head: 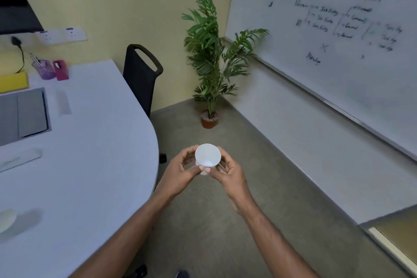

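Observation:
A small white paper cup [207, 156] is held upright in front of me, above the grey floor, its open mouth facing the camera. My left hand [180, 172] grips its left side, thumb across the front and fingers curled behind. From the right, my right hand [228, 172] holds the cup with curled fingers. A potted palm plant [211, 52] in a brown pot [209, 119] stands in the far corner of the room.
A white rounded table [90, 142] fills the left, carrying a grey laptop [22, 115], a purple pen holder [45, 69], a pink object [61, 70] and a white round object [6, 219]. A black chair [141, 74] stands behind it. A whiteboard [327, 29] covers the right wall.

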{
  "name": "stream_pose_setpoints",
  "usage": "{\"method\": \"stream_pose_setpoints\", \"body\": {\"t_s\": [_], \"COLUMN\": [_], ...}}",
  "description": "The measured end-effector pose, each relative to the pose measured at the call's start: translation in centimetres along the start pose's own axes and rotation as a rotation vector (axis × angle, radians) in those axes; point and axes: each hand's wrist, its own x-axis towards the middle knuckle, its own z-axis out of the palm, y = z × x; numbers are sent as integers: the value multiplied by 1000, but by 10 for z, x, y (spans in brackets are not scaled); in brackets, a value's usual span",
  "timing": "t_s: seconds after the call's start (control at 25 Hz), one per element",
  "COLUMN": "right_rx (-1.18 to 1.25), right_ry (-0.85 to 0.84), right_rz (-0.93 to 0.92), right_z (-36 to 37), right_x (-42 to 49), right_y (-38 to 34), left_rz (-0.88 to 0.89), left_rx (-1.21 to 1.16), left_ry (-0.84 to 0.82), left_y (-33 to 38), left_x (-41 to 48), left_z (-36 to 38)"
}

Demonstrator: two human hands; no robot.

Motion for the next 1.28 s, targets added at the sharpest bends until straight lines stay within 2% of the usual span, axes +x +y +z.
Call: {"method": "stream_pose_setpoints", "body": {"t_s": [0.28, 0.36, 0.44, 0.72, 0.92, 1.04, 1.28], "right_rx": [-101, -106, -88, -187, -194, -239, -367], "right_ry": [-206, -329, -339, -708, -843, -908, -1036], "right_rz": [34, 29, 36, 65, 69, 92, 130], "right_z": [26, 36, 41, 75, 136, 185, 283], "right_x": [175, 240, 268, 426, 495, 531, 605], "right_y": [3, 6, 3, -29, -38, -33, -18], "left_rz": [-104, -119, -131, -231, -208, -226, -255], "left_rx": [3, -6, -20, -234, -308, -270, -346], "left_ry": [243, 369, 398, 753, 940, 1032, 1153], "left_y": [-19, -22, -18, -11, -11, -30, -77], "left_x": [122, 170, 191, 299, 345, 369, 422], "left_z": [-45, -55, -63, -87, -133, -173, -263]}}
